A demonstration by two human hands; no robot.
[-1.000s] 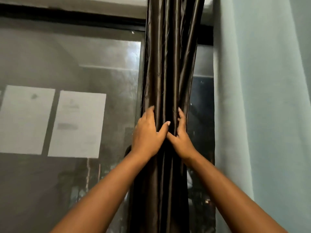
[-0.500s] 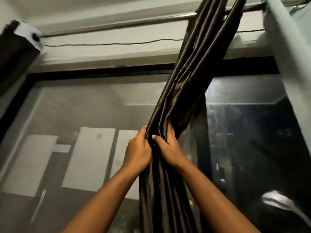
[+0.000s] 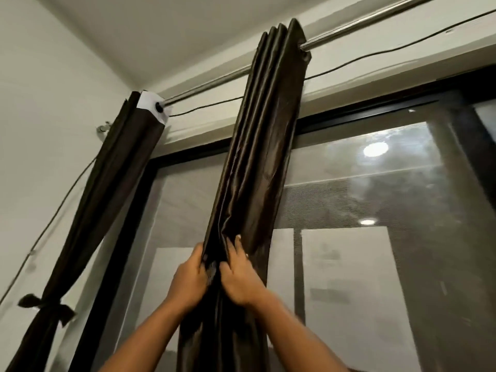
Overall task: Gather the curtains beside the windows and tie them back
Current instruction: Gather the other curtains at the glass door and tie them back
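Observation:
A dark brown satin curtain (image 3: 263,157) hangs gathered in tight folds from a metal rod (image 3: 362,22) in front of the window. My left hand (image 3: 188,283) grips the folds from the left side. My right hand (image 3: 241,277) grips them from the right, fingers curled into the cloth, the two hands almost touching. A second brown curtain (image 3: 112,183) hangs at the far left by the wall, gathered and bound low down with a knotted brown tie (image 3: 45,307).
The dark-framed window (image 3: 375,210) fills the view behind, with a mesh screen and ceiling lights reflected in the glass. A thin black cable (image 3: 349,61) runs under the rod and down the left wall (image 3: 40,130).
The view has tilted up and to the left, bringing the rod and the tied left curtain into sight. Both hands keep their grip on the gathered curtain, which has slid left along the rod.

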